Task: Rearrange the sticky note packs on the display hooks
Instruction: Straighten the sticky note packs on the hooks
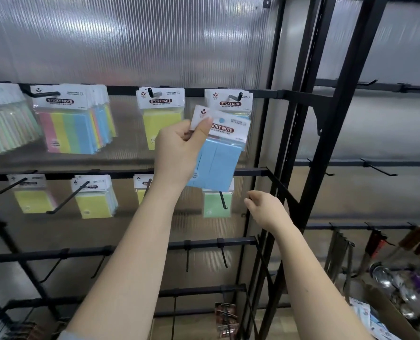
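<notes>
Left hand (179,153) holds a blue sticky note pack (216,165) by the upper left corner of its white header card, thumb on the front and fingers curled behind; grip clamped on the pack. The pack is off the hooks, in the air in front of the top-row rightmost hook (236,96). Its long axis runs top to bottom but is tilted: header end up and to the right, blue pad end down and to the left. The printed face is towards the camera.

Right hand (265,209) is lower and to the right, near the black upright (309,119) of the rack; fingers loosely curled, holding nothing, apart from any pack.

Top row, left to right: a thick bunch of multicolour packs (74,123), a yellow pack (161,119), and a pack on the rightmost hook partly hidden behind the held one. Lower row: yellow packs (91,200) and a green pack (216,204) directly below the held pack.

Surface: black rail-and-hook rack (250,172) against a ribbed translucent panel (130,40). Lower rails carry bare hooks. At far right, other hanging goods, blurred.
</notes>
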{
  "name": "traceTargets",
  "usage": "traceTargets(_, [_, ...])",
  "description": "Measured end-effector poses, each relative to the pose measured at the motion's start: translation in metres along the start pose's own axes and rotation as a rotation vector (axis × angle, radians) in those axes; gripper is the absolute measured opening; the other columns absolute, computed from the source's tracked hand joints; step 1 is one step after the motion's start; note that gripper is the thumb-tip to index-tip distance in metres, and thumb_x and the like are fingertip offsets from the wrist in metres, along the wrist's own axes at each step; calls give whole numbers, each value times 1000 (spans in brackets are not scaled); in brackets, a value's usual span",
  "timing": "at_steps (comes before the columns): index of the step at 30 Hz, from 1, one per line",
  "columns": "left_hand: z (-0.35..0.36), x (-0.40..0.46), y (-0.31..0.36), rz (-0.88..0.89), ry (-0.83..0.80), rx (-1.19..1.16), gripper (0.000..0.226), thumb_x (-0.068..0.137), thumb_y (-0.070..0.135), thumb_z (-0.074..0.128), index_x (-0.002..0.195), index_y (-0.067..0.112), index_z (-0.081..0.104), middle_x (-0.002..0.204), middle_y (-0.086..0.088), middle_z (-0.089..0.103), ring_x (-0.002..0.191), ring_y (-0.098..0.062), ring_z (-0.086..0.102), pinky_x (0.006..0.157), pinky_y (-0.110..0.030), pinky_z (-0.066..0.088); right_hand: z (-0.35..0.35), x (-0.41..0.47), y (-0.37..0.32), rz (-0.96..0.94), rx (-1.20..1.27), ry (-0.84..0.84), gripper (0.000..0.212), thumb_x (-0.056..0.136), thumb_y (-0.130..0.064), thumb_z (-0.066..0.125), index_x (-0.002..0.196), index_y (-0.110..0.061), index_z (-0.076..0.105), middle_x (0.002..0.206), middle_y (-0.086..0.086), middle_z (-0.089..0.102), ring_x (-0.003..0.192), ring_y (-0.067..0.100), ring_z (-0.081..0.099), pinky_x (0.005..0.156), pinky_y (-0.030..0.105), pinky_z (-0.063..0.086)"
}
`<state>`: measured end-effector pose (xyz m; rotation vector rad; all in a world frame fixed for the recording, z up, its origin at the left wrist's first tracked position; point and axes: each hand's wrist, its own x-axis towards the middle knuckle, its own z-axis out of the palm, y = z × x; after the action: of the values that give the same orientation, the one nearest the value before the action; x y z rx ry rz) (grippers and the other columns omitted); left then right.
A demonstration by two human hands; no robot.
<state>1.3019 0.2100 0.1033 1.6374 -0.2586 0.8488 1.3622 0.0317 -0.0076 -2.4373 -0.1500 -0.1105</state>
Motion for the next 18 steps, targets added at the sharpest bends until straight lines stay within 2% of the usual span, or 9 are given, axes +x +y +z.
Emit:
traceTargets(1, [3, 4, 3, 20, 4, -9, 45, 91, 30, 61, 82, -14, 63, 78, -28, 65, 70, -17, 51, 62, -31, 37, 0, -1, 1, 5, 3, -12, 45, 100, -26, 45, 143, -15, 41, 143, 4, 48, 131, 20, 44, 105, 31, 36])
traceTargets(2, [6, 9, 6, 33, 7, -17, 42, 92, 29, 60, 81, -12, 64, 81, -30, 65, 71, -18, 51, 62, -32, 38, 0, -2, 2, 7, 6, -20, 45, 99, -26, 46, 143, -15, 41, 143, 3, 47, 131, 20, 43, 105, 32, 36])
traceTargets(5, [16, 23, 16, 39, 12, -26, 24, 92, 27, 60, 75, 13, 69, 72, -3, 69, 68, -16, 57, 57, -27, 40, 0, -5, 4, 15, 8, -20, 44, 99, -27, 47, 141, -17, 43, 141, 3, 49, 130, 19, 45, 104, 32, 37])
traceTargets(6, [20, 26, 18, 38, 9, -26, 22, 92, 26, 60, 74, 17, 68, 69, 1, 68, 66, -15, 56, 55, -25, 39, 0, -5, 4, 17, 8, -18, 44, 98, -27, 47, 141, -17, 43, 141, 2, 49, 130, 19, 45, 104, 32, 37])
traceTargets(8, [28, 33, 19, 30, -2, -31, 28, 92, 26, 60, 71, 9, 68, 67, -11, 65, 63, -16, 50, 55, -26, 34, -1, -5, 5, 19, 9, -26, 45, 98, -27, 48, 141, -18, 42, 142, 2, 48, 131, 19, 44, 105, 32, 37])
traceTargets(10, [34, 37, 16, 26, -3, -35, 38, 92, 26, 60, 77, -9, 64, 76, -30, 63, 65, -17, 47, 57, -28, 33, -2, -4, 5, 16, 21, -43, 46, 98, -27, 48, 142, -17, 41, 143, 2, 47, 132, 19, 42, 107, 34, 35])
traceTargets(11, [36, 37, 14, 24, 2, -27, 42, 92, 26, 60, 79, -14, 62, 80, -34, 62, 65, -18, 47, 58, -29, 32, -2, -4, 6, 15, 26, -49, 47, 98, -27, 49, 143, -16, 40, 144, 2, 46, 133, 18, 42, 107, 34, 34])
traceTargets(14, [40, 40, 8, 16, 8, -14, 47, 91, 27, 60, 75, -17, 57, 69, -32, 56, 62, -18, 41, 56, -28, 28, -4, -2, 6, 8, 21, -52, 48, 98, -27, 50, 144, -17, 39, 145, 1, 45, 134, 18, 40, 108, 34, 34])
traceTargets(18, [44, 45, 5, 1, 22, -32, 47, 91, 27, 60, 72, -16, 55, 62, -14, 48, 60, -16, 37, 56, -28, 25, -4, -1, 7, 1, 3, -56, 49, 97, -27, 50, 144, -18, 38, 146, 2, 44, 134, 19, 40, 108, 35, 34])
